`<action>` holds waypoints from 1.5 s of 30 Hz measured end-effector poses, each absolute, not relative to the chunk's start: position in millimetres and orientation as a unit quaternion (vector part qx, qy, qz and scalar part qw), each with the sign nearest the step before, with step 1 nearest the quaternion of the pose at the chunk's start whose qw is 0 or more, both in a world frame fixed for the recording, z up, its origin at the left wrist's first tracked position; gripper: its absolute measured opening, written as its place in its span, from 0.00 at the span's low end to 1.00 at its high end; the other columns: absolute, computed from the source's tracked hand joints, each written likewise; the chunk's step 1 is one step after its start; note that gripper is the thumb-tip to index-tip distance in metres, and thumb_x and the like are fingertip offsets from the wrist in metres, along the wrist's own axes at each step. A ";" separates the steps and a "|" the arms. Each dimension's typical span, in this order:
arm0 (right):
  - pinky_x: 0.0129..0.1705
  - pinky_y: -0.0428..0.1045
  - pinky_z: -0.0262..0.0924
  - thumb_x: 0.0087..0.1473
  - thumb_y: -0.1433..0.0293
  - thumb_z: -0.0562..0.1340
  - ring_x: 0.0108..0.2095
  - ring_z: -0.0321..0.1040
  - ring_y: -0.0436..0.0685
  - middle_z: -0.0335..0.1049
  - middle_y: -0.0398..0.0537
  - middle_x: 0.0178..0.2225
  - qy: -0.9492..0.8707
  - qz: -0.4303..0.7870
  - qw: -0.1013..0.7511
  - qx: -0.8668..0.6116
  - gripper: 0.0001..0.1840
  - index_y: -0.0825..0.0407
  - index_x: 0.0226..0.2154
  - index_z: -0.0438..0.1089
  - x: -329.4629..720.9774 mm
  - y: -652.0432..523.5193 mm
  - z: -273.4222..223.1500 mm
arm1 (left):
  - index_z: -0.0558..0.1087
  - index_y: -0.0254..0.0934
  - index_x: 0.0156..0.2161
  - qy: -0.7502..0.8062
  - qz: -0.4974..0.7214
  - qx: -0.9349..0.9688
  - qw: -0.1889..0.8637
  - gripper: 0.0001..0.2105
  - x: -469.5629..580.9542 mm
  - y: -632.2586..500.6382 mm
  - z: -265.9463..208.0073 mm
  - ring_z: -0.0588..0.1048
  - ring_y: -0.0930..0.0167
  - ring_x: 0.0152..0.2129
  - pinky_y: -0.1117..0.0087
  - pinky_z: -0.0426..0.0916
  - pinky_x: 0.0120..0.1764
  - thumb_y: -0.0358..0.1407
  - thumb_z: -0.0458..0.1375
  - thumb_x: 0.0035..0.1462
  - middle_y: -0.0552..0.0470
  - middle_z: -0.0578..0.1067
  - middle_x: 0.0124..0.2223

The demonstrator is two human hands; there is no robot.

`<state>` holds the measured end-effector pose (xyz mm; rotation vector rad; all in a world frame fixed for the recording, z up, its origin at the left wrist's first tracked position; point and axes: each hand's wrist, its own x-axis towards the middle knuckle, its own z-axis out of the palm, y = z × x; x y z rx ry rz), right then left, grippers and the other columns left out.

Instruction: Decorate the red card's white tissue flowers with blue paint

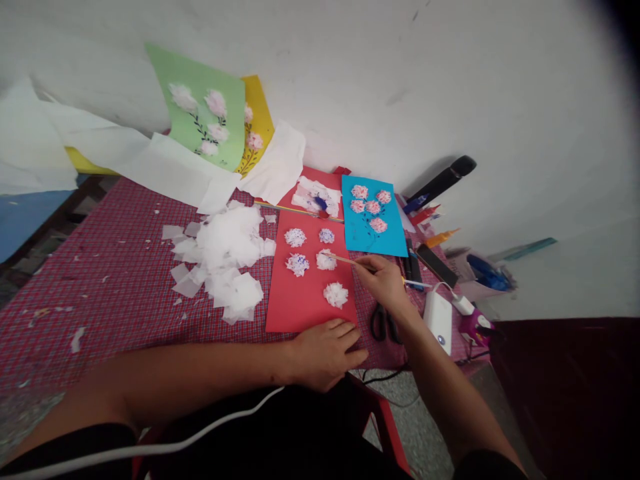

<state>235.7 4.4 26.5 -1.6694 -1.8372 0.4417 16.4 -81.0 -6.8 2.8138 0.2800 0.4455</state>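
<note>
A sheet of red paper (305, 307) lies in front of me with several crumpled white tissue flowers on it, some dotted blue. My left hand (327, 350) rests flat over the sheet's lower edge, fingers stretched out. Between the fingers of my right hand (383, 280) is a thin tan stick (345, 259). Its tip touches, or hovers just over, the tissue flower (327, 261) at the middle right; I cannot tell which. Just beyond the sheet, a white tissue (310, 193) with a dark blue blot lies on more red paper.
Loose white tissue squares (225, 243) are heaped left of the sheet. A blue flower card (395, 230) lies at right, with black scissors (383, 323) and a white power bank (439, 320) nearer me. Green (200, 130) and yellow (260, 100) cards lean on the wall.
</note>
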 end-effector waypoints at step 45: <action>0.41 0.54 0.69 0.61 0.62 0.64 0.37 0.78 0.61 0.82 0.50 0.37 -0.736 0.142 0.287 -0.596 0.10 0.47 0.37 0.81 234.1 -3.8 33.8 | 0.68 0.34 0.63 0.096 0.154 0.975 0.129 0.25 16.5 -81.5 -7.8 0.69 0.53 0.59 0.54 0.63 0.60 0.41 0.59 0.64 0.34 0.71 0.62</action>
